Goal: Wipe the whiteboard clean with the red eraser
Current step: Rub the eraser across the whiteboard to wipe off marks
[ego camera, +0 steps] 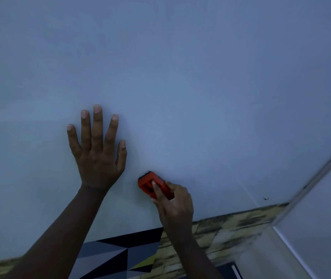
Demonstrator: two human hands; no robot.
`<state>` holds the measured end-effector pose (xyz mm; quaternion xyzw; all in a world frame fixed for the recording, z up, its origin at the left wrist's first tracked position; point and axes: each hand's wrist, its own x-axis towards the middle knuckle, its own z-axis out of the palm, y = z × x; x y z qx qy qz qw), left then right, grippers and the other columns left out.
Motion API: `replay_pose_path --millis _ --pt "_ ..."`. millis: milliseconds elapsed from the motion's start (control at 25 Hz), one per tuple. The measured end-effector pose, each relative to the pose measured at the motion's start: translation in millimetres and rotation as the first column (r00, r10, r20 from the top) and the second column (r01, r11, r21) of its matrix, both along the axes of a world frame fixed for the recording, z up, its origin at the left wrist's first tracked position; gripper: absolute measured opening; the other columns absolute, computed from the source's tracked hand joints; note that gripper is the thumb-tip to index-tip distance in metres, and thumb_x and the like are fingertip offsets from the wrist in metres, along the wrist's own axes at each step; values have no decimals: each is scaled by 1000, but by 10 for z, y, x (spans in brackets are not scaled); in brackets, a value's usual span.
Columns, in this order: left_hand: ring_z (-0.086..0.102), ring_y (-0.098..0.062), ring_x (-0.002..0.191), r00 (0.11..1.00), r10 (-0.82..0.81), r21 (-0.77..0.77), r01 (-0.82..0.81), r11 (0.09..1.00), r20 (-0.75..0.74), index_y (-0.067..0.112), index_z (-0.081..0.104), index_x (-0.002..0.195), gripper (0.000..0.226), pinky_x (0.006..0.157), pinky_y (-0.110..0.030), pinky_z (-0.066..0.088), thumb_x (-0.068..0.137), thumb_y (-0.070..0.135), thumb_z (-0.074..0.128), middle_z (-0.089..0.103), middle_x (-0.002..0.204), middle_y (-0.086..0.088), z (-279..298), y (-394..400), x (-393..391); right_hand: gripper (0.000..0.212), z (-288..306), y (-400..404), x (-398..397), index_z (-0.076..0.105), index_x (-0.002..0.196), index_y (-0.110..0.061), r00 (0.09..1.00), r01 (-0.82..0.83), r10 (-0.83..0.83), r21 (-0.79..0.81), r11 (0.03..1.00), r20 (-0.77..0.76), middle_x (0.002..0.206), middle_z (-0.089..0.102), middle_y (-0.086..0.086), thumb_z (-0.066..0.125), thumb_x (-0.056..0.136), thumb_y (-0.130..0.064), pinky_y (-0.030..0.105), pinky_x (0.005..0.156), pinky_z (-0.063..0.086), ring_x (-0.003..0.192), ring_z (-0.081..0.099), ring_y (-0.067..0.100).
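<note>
Two hands meet the whiteboard (180, 77): the left hand (98, 156) lies flat, fingers spread wide. Just beside it, the right hand (173, 204) is clamped around the red eraser (150, 182), pressed against the board's lower part.

A single head-worn camera looks forward and down, close to the whiteboard (180, 67), which fills most of the view. Floor (231, 224) shows below the hand (175, 206) gripping the eraser (150, 183).
</note>
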<state>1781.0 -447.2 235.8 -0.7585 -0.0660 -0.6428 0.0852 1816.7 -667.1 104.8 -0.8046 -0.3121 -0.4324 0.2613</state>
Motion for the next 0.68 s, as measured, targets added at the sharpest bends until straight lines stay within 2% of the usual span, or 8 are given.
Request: replay_pose_path --millis 80,160,280,360,440,520,600,680 --pt "4 -30 165 1000 -9 2 9 1000 -6 15 26 168 66 132 -54 2 108 31 49 25 170 -22 -47 8 -5 57 183 -100 40 61 145 -33 996 8 5 138 990 -93 117 58 5 79 91 -36 37 71 57 94 61 24" --pt "4 -30 165 1000 -9 3 9 1000 -11 16 24 168 67 132 -54 2 108 32 49 25 170 -21 -95 8 -10 60 467 -195 80 60 145 -32 978 56 22 367 929 -207 114 58 2 83 89 -32 31 77 57 97 60 18" --pt "3 -29 165 1000 -12 7 12 1000 -20 18 23 169 68 132 -54 2 108 33 49 24 170 -20 -153 5 -14 61 924 -315 242 61 145 -25 927 133 175 725 676 -333 107 52 -3 84 88 -30 39 83 62 96 61 15" --pt "2 -29 165 1000 -13 7 13 1000 -24 19 22 169 69 132 -53 1 108 33 49 17 174 -16 -191 4 -16 61 1087 -309 297 60 146 -22 912 163 223 802 574 -345 105 50 -2 80 90 -36 46 78 63 97 62 14" --pt "3 -29 165 1000 -7 13 7 1000 -25 19 23 169 69 132 -54 1 107 33 50 6 178 -10 -232 -3 -16 64 1062 -188 210 52 151 -24 937 166 137 755 635 -321 106 48 -4 77 94 -35 39 80 61 94 58 12" --pt "3 -30 165 1000 -5 20 5 1000 -23 18 23 169 69 132 -54 2 107 33 50 2 178 -8 -270 -9 -15 71 788 2 32 40 157 -33 946 138 86 631 763 -311 112 47 -5 75 95 -35 28 83 56 97 54 13" --pt "2 -30 165 1000 -9 26 10 1000 -28 18 22 169 70 132 -54 2 106 33 51 1 178 -8 -296 -4 -21 81 360 197 -155 29 162 -40 922 113 71 441 890 -380 121 48 -1 73 94 -37 30 82 57 102 53 16" --pt "2 -30 165 999 -15 28 16 999 -31 18 24 169 70 132 -54 1 106 33 52 2 178 -8 -320 -1 -15 82 -179 310 -322 26 164 -36 917 74 14 204 976 -398 122 48 5 69 94 -38 34 71 59 100 53 20"
